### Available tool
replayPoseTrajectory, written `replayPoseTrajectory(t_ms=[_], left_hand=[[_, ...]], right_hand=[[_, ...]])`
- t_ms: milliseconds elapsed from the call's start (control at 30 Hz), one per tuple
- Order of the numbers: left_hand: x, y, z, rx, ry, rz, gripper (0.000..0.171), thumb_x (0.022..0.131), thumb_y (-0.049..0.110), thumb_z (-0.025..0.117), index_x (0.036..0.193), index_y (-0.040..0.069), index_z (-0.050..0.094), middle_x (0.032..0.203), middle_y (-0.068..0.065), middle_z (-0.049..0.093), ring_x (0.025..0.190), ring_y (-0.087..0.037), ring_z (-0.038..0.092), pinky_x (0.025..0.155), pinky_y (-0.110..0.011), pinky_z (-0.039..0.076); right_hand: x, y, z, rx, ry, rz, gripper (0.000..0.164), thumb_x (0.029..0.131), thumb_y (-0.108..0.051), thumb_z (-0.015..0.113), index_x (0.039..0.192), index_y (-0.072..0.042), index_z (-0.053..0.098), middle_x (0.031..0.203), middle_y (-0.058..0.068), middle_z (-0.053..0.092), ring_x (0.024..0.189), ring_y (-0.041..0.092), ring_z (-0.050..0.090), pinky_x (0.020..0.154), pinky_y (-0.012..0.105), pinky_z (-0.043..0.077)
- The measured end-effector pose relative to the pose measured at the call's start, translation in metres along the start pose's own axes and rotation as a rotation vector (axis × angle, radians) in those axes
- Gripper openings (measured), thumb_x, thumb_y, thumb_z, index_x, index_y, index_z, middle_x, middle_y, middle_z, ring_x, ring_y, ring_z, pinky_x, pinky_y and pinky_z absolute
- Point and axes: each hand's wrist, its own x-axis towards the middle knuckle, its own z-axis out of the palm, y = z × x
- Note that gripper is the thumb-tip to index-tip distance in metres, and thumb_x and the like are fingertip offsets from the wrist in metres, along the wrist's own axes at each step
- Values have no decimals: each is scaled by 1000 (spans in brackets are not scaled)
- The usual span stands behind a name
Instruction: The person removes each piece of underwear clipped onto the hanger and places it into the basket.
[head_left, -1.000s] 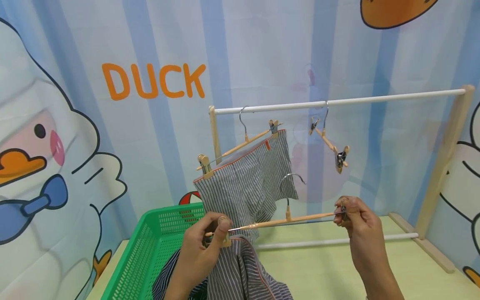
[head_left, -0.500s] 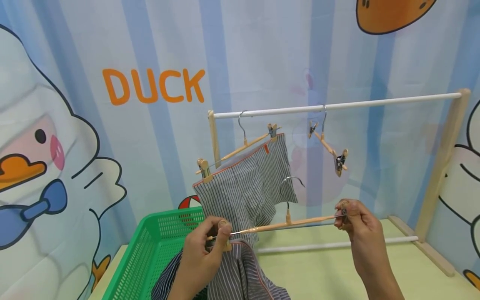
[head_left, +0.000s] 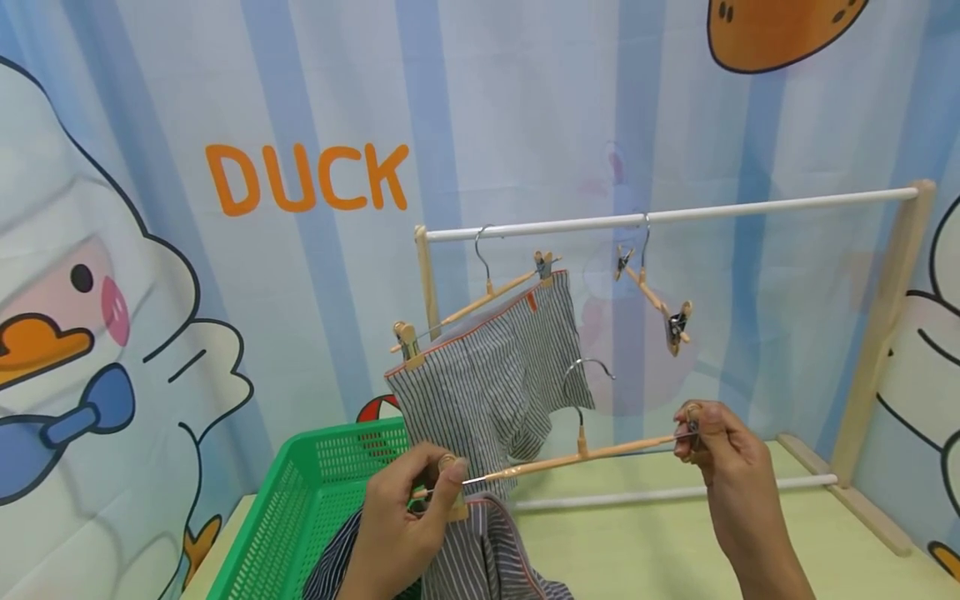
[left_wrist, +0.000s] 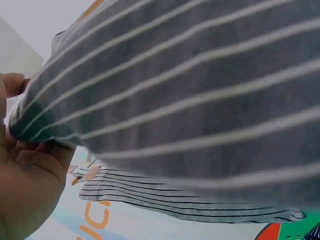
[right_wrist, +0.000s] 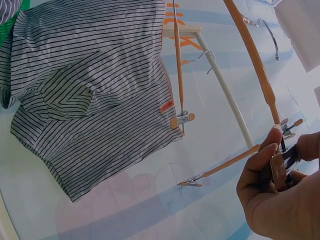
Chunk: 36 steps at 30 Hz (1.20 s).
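Note:
Between both hands a wooden clip hanger is held nearly level, its metal hook upward. My left hand pinches the clip at its left end. Below that clip hangs a dark grey, white-striped garment; it fills much of the left wrist view, and its lower part is cut off in the head view. My right hand pinches the clip at the other end, and no cloth shows in that clip. Behind the hanger, light striped shorts hang by two clips from another hanger.
A rack with a white rail and wooden posts stands on the pale yellow table. A bare clip hanger hangs from the rail. At the left is a green basket, with dark striped cloth near it.
The view has tipped up slightly, so the scene sits lower. My left hand has dropped a little, tilting the hanger slightly more. Both hands keep their grip.

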Motion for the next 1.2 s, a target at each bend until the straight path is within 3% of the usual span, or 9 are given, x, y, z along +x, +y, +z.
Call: replayPoseTrajectory(t_ms=[267, 533, 900, 1200], left_hand=[[1, 0, 0, -35, 32, 39, 23, 98, 5, 61, 83, 22, 57, 66, 10, 46, 55, 1, 39, 52, -19, 41], [1, -1, 1, -94, 62, 120, 24, 95, -3, 61, 82, 17, 57, 65, 3, 46, 56, 0, 39, 50, -19, 41], [1, -2, 2, -78, 84, 113, 25, 95, -2, 61, 80, 17, 56, 64, 4, 44, 55, 1, 38, 49, -18, 39], [1, -2, 3, -98, 110, 153, 27, 91, -7, 63, 79, 16, 56, 64, 3, 44, 57, 0, 38, 50, -17, 38]], right_hand=[[0, 0, 2, 22, -13, -7, 31, 108, -24, 38, 106, -13, 66, 97, -5, 59, 78, 7, 56, 68, 20, 49], [0, 0, 2, 16, -13, 0, 32, 108, -25, 37, 105, -13, 67, 96, -5, 59, 77, 8, 56, 68, 21, 49], [2, 1, 2, 49, -55, -8, 32, 108, -24, 37, 104, -13, 67, 97, -5, 59, 79, 7, 57, 69, 19, 51], [2, 1, 2, 64, -83, -21, 33, 108, -23, 36, 104, -11, 66, 95, -4, 60, 81, 7, 58, 69, 19, 52]])
